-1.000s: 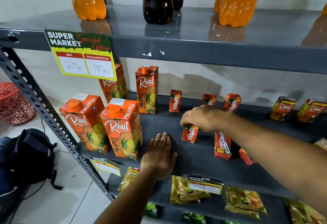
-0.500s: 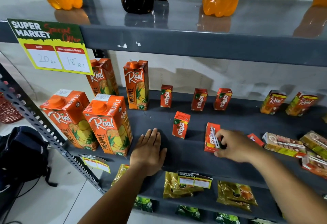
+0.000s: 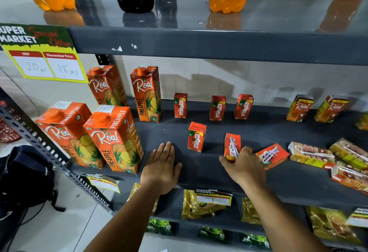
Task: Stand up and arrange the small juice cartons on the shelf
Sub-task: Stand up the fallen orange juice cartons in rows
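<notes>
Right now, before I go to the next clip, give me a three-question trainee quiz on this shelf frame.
1. True or false: the left hand holds a carton.
2. How many small Maaza cartons stand upright in the back row? A) two B) three C) five
3. Fill in: the right hand grips a small carton that stands with its ____ side facing us.

Key: 1. False, it lies flat on the shelf. 2. B, the back row has three. 3. Straw.
</notes>
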Tool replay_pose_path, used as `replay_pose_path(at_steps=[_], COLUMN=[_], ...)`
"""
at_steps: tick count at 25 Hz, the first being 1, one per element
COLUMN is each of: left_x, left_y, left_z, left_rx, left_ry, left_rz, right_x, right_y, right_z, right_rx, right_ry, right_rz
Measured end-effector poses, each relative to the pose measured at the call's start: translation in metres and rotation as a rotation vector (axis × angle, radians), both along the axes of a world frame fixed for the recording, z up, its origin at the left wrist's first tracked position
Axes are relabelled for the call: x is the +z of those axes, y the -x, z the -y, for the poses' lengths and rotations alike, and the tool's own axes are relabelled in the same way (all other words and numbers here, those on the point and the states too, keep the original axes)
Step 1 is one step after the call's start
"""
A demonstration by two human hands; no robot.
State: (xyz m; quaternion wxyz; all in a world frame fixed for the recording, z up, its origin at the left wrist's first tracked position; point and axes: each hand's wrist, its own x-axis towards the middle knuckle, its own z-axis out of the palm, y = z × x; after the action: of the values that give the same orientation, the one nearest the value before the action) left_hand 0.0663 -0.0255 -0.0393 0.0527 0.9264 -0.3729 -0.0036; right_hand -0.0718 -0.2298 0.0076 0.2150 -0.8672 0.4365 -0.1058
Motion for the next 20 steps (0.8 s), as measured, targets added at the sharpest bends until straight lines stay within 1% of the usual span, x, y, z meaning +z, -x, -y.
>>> replay_pose_path(at_steps=[2,4,6,8,11,14,16,20], left_x=[0.0,-0.001,-0.001,-0.001,-0.002,-0.002,-0.003,-0.004], left_y=[0.0,0.0,0.0,-0.001,-0.001,-0.001,-0.001,-0.002], left_z=[0.0,0.001,0.001,0.001,0.0,-0.001,-0.001,0.0], left_rx=[0.002,-0.002,-0.003,-0.002,-0.008,-0.007,-0.008,-0.009], left_ry=[0.002,-0.004,-0.011,-0.011,-0.004,0.007,0.003,0.007], left_rz=[-0.003,-0.002,-0.002,0.004,0.007,0.007,0.012,0.017], right_x=[0.007,0.026,0.046,0.066,0.09,0.098,0.101,0.107], right_y=[0.002,0.001,-0.004,-0.013,-0.029,-0.042,-0.047,-0.053], right_z=[0.011,0.026,0.04,0.053,0.065,0.067,0.067,0.071], right_rx=[0.04,0.136,0.297,0.491,0.789,1.038,1.095,1.134], right_ry=[0.021,0.136,0.34,0.545,0.739,0.764,0.756,0.743], right_rz=[-0.012,-0.038,-0.083,-0.178,-0.323,-0.373,-0.386,-0.415])
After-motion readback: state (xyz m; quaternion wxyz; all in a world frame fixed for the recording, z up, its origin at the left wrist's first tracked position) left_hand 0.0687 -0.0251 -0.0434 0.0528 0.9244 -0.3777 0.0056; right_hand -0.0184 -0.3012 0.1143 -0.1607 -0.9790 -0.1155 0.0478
